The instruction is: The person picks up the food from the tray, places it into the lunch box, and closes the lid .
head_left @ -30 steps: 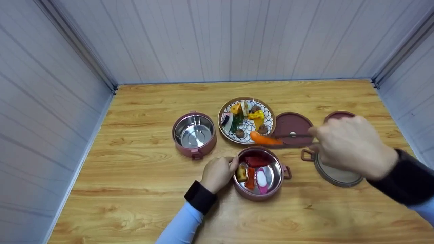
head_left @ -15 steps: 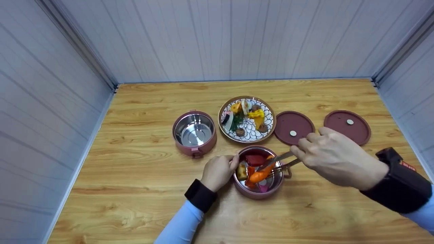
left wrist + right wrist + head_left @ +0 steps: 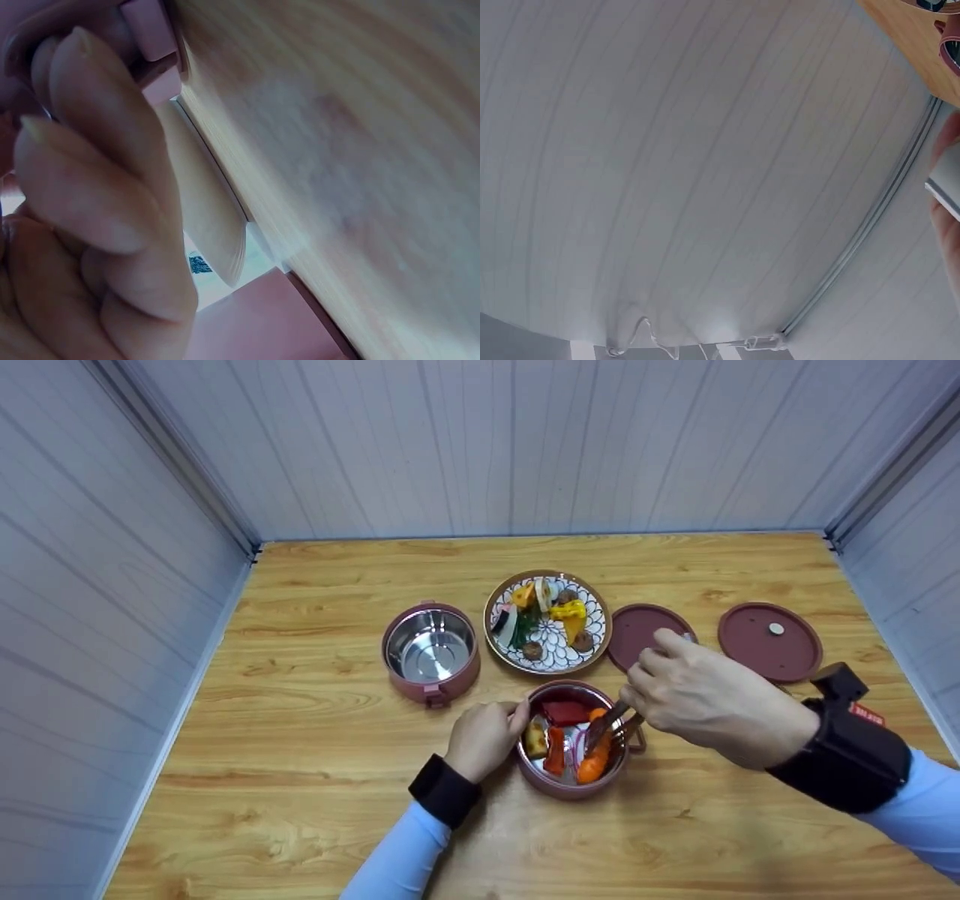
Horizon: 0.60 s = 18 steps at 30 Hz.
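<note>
My left hand (image 3: pixel 484 741) grips the left side of a pink steel-lined lunch box tier (image 3: pixel 561 790), its curled fingers (image 3: pixel 112 142) at the handle in the left wrist view. Inside lie a dark red piece (image 3: pixel 564 713), a yellow-brown piece (image 3: pixel 535 741), an orange-red strip (image 3: pixel 555 751) and a pink-and-white piece, partly covered. In my right hand (image 3: pixel 694 701) are tongs (image 3: pixel 616 721), their tips down in the tier at an orange carrot-like piece (image 3: pixel 592 767). Whether the tips still pinch that piece is unclear.
A second steel-lined tier (image 3: pixel 431 656) stands to the left. Behind the filled one sits a patterned plate (image 3: pixel 551 660) with several food pieces. Two dark red lids (image 3: pixel 634 634) lie at the right, one partly behind my right hand. White panel walls (image 3: pixel 480 450) enclose the table.
My right hand has brought the orange piece with the tongs from in front of the plate down into the tier, then to its right side. The left hand stays in place.
</note>
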Each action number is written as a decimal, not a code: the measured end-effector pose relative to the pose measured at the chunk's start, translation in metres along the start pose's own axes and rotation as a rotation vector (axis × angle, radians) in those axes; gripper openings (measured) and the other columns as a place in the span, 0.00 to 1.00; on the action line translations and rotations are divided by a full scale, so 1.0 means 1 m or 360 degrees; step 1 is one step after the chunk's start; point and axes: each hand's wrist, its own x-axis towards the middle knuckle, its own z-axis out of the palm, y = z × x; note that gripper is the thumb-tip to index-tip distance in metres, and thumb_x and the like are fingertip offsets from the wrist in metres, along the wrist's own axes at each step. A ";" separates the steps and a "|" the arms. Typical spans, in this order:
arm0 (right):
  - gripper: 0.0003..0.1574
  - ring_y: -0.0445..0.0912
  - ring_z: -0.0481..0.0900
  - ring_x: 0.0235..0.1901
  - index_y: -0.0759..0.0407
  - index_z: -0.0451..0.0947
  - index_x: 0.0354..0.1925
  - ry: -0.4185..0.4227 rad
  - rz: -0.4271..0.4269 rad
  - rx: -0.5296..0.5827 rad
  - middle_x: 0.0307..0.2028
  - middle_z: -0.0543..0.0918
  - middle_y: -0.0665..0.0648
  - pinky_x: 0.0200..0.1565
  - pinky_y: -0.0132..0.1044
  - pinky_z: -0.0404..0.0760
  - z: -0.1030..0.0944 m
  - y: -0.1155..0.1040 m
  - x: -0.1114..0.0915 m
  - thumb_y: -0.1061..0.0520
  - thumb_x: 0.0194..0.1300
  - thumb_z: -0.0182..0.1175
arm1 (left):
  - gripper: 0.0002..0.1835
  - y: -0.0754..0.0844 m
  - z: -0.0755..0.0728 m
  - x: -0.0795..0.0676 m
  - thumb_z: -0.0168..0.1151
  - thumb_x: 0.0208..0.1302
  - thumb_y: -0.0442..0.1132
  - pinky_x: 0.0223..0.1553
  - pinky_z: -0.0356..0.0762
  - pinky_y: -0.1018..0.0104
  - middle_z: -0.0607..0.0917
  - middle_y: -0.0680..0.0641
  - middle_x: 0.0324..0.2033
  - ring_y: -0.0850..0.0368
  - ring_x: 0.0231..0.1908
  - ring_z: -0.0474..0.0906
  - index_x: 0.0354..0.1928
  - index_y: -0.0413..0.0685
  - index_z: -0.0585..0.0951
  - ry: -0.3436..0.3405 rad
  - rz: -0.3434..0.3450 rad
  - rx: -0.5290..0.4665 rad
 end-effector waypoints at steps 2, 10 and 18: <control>0.05 0.51 0.63 0.24 0.60 0.73 0.30 0.0041 0.0000 -0.0035 0.23 0.69 0.56 0.37 0.45 0.62 0.000 0.000 0.005 0.61 0.59 0.61 | 0.23 0.000 0.000 0.000 0.46 0.77 0.51 0.29 0.75 0.53 0.81 0.50 0.17 0.45 0.27 0.83 0.32 0.53 0.89 -0.0001 0.0004 -0.0002; 0.19 0.53 0.70 0.30 0.59 0.77 0.27 0.0177 0.0007 -0.0172 0.25 0.75 0.57 0.49 0.48 0.69 0.000 0.001 0.021 0.63 0.65 0.40 | 0.22 0.000 -0.001 0.000 0.47 0.76 0.50 0.27 0.75 0.52 0.85 0.47 0.22 0.44 0.29 0.84 0.32 0.53 0.88 -0.0012 0.0000 -0.0004; 0.15 0.56 0.77 0.42 0.60 0.83 0.33 0.0046 0.0033 -0.0246 0.34 0.83 0.59 0.62 0.50 0.66 0.002 -0.006 0.031 0.61 0.66 0.48 | 0.23 -0.001 0.001 0.000 0.46 0.77 0.51 0.29 0.76 0.52 0.86 0.46 0.25 0.44 0.30 0.85 0.33 0.53 0.88 -0.0025 -0.0004 0.0003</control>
